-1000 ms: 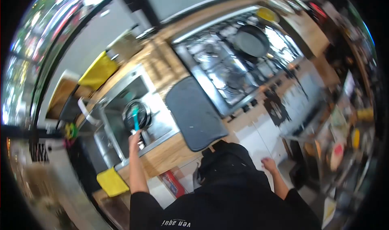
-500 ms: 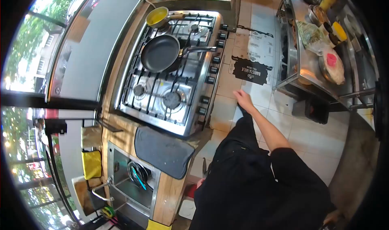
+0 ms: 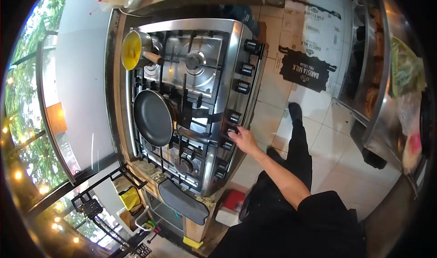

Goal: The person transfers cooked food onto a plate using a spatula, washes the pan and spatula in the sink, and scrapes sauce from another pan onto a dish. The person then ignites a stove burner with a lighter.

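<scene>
My right hand [image 3: 244, 139] is at the front panel of the gas stove [image 3: 223, 71], its fingers closed on a black control knob [image 3: 232, 131]. On the burner grates lies a black frying pan [image 3: 154, 118], its handle pointing toward the knobs. Behind it, at the stove's back corner, a small pot [image 3: 132, 50] holds something yellow and has a wooden handle. My left hand does not show.
A dark grey mat [image 3: 182, 201] lies on the counter beside the stove, next to the sink [image 3: 166, 215]. Flattened cartons [image 3: 309, 48] cover part of the floor. A metal shelf unit [image 3: 387, 121] with bagged food stands at the right.
My right hand has moved from over the floor to a stove knob. The view has turned from the sink and come closer to the stove. My left hand has left the sink and the view.
</scene>
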A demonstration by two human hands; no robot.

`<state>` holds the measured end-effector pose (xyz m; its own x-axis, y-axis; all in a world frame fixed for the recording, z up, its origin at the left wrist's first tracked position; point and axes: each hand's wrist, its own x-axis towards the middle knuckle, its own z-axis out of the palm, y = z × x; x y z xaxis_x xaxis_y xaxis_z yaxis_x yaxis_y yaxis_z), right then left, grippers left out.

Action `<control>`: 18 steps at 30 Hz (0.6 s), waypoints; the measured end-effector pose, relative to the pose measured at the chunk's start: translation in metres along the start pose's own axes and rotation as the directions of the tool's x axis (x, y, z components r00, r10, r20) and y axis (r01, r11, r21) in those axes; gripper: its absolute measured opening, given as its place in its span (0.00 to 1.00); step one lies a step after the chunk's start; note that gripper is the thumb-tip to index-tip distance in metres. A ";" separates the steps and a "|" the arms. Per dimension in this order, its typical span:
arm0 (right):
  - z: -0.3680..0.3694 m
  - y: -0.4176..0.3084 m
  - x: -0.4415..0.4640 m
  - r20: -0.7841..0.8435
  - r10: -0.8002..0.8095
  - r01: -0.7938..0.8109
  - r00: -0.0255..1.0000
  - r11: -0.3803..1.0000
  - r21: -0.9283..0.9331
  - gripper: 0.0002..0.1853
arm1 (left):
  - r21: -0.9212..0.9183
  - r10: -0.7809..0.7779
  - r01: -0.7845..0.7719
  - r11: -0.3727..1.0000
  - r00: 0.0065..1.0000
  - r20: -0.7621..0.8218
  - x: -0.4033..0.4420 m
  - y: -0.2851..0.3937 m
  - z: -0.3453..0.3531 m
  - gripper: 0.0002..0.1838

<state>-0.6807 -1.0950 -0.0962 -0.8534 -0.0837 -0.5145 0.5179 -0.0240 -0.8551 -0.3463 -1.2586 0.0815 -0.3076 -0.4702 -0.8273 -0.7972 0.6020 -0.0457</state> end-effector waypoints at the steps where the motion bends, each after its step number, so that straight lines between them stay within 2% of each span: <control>1: -0.005 -0.013 -0.005 -0.012 -0.021 0.021 1.000 1.000 0.011 0.19 | 0.015 -0.028 0.028 0.999 0.999 0.019 -0.005 0.010 -0.001 0.10; 2: -0.001 -0.006 -0.005 -0.093 -0.218 0.222 0.971 0.974 0.033 0.21 | 0.035 -0.048 0.047 0.998 0.998 0.042 -0.009 0.018 0.001 0.10; 4: -0.006 -0.005 -0.008 -0.046 -0.294 0.294 0.955 0.956 -0.002 0.23 | 0.083 -0.083 0.076 0.994 0.993 0.086 -0.016 0.033 -0.002 0.10; 5: -0.006 -0.002 -0.006 -0.048 -0.282 0.282 0.958 0.959 0.011 0.23 | 0.115 -0.094 0.081 0.990 0.989 0.114 -0.018 0.041 -0.003 0.10; 7: -0.007 0.008 -0.005 -0.002 -0.418 0.415 0.908 0.902 -0.122 0.24 | 0.201 -0.110 0.074 0.977 0.979 0.175 -0.020 0.060 -0.010 0.10; 8: -0.009 0.008 -0.005 0.003 -0.411 0.408 0.912 0.906 -0.110 0.24 | 0.267 -0.108 0.050 0.962 0.973 0.204 -0.017 0.074 -0.015 0.10; 9: -0.014 0.004 -0.005 0.030 -0.447 0.446 0.894 0.882 -0.154 0.24 | 0.348 -0.082 0.002 0.937 0.973 0.216 -0.011 0.091 -0.022 0.10; 10: -0.019 0.001 -0.003 0.056 -0.481 0.482 0.875 0.853 -0.199 0.24 | 0.340 -0.014 -0.039 0.940 0.988 0.151 0.000 0.109 -0.030 0.11; 11: -0.021 0.001 -0.001 0.055 -0.474 0.475 0.879 0.859 -0.191 0.24 | 0.271 0.057 -0.068 0.960 0.997 0.049 0.011 0.125 -0.037 0.11; 12: -0.022 0.002 0.001 0.057 -0.524 0.521 0.850 0.821 -0.235 0.25 | -0.154 0.164 -0.206 0.966 0.955 -0.248 0.029 0.148 -0.048 0.14; 13: -0.022 0.004 0.000 0.062 -0.571 0.564 0.818 0.777 -0.279 0.26 | -0.627 0.112 -0.209 0.750 0.975 -0.191 0.042 0.193 -0.064 0.20; 14: -0.019 0.007 0.001 0.064 -0.565 0.559 0.823 0.783 -0.272 0.26 | -0.897 0.079 -0.150 0.416 0.988 -0.129 0.048 0.238 -0.080 0.27; 15: -0.015 0.013 0.003 0.066 -0.611 0.596 0.789 0.735 -0.324 0.26 | -0.977 0.123 -0.133 0.169 0.986 -0.113 0.040 0.303 -0.096 0.30; 16: -0.014 0.016 0.004 0.070 -0.656 0.629 0.751 0.680 -0.376 0.27 | -0.990 0.072 -0.125 0.060 0.990 -0.120 0.033 0.359 -0.108 0.30; 17: -0.014 0.017 0.004 0.070 -0.656 0.630 0.751 0.682 -0.371 0.27 | -0.991 0.020 -0.121 -0.049 0.992 -0.123 0.032 0.393 -0.118 0.31; 18: -0.016 0.016 0.004 0.077 -0.629 0.611 0.773 0.707 -0.355 0.28 | -0.991 0.020 -0.126 -0.047 0.992 -0.127 0.040 0.402 -0.128 0.31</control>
<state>-0.6764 -1.0793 -0.1127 -0.9812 -0.1268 0.1454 -0.1764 0.2854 -0.9420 -0.7458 -1.1179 0.1013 -0.3866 -0.5363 -0.7503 -0.4387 -0.6086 0.6611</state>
